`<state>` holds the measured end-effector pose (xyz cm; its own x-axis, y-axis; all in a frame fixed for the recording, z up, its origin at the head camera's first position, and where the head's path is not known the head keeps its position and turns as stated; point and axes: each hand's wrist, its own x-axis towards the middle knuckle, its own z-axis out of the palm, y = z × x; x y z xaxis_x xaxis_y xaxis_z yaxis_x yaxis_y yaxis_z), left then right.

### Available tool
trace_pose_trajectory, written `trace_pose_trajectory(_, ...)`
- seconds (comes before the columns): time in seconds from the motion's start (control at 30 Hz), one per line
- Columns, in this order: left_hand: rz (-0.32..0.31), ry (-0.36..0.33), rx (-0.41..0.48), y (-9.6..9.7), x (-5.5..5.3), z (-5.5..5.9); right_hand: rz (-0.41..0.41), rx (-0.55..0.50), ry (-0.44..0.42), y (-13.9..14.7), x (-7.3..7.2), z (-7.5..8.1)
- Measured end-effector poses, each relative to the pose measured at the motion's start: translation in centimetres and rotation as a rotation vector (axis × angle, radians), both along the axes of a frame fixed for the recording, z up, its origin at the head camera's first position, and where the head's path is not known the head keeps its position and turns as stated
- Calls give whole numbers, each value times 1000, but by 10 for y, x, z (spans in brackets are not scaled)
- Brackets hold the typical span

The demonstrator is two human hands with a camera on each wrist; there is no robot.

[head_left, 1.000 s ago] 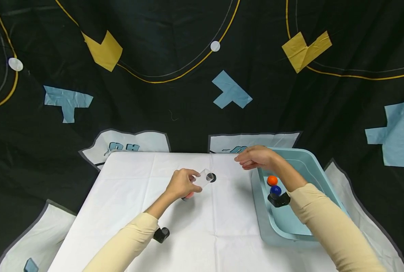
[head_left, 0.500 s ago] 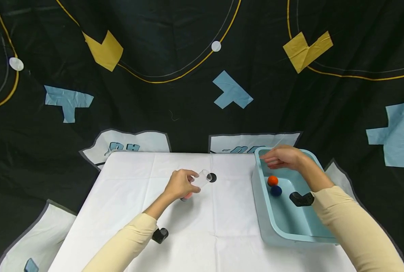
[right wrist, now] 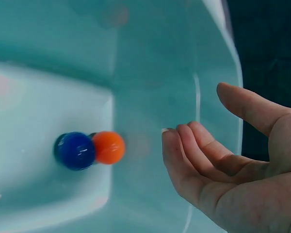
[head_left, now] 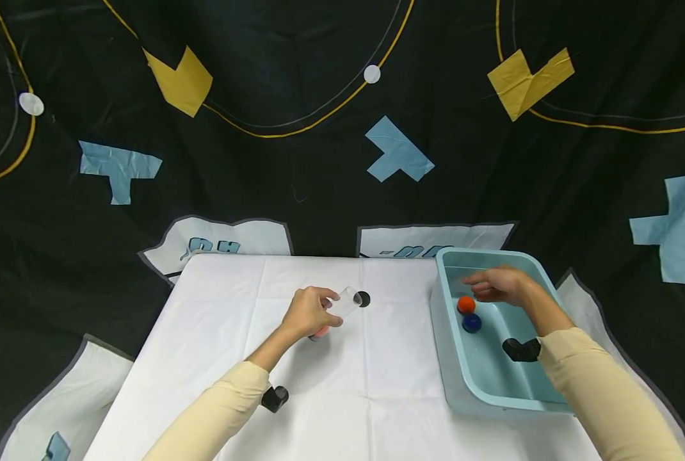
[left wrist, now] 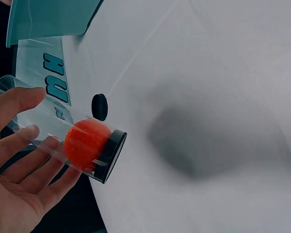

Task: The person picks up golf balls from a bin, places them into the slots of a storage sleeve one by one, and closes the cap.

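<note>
Left of the tub [head_left: 447,358], the left hand [head_left: 309,312] has its grip clamped on a tilted clear tube [head_left: 345,303] above the counter [head_left: 400,358]; a red-orange ball [left wrist: 85,145] sits inside at the capped end. Inside the tub lie a blue ball [head_left: 472,323] and, just beyond, an orange ball [head_left: 466,304]. A black disc [head_left: 365,299] rests left of the tub. Over the tub's far part, the right hand [head_left: 500,285] holds nothing, thumb and fingers apart. Change noted: it has crossed the tub's left wall, apparently bringing both loose balls within reach.
</note>
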<state>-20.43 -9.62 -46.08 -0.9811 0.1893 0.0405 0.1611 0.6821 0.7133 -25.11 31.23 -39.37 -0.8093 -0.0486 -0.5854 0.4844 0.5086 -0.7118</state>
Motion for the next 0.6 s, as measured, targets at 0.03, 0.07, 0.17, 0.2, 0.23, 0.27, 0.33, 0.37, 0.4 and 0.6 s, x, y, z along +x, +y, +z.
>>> trace_pose_trajectory(0.03,-1,0,-3,0,0,0,-4,9,-6,1,1,-3)
trace_pose_trajectory(0.07,-2,1,-7,0,0,0,-14,15,-12,2,1,-7)
trace_pose_trajectory(0.17,-2,1,-14,-1,-1,-1,-36,27,-32,5,2,-15)
trace_pose_trajectory(0.2,0,0,-14,-1,0,-1,-41,29,-37,7,2,-18)
trace_pose_trajectory(0.23,1,0,-13,-1,0,-1,-48,27,-42,8,1,-21)
trace_pose_trajectory(0.27,3,-1,-10,-1,-1,0,-54,23,-44,10,1,-23)
trace_pose_trajectory(0.33,5,-1,-7,-1,-1,-1,-61,20,-50,14,1,-29)
trace_pose_trajectory(0.37,5,-1,-6,-1,-1,-1,-63,16,-55,16,1,-31)
trace_pose_trajectory(0.4,4,0,-8,-1,0,-1,-63,12,-63,18,0,-34)
trace_pose_trajectory(0.6,-3,-2,-28,1,1,-2,-64,-1,-112,30,1,-48)
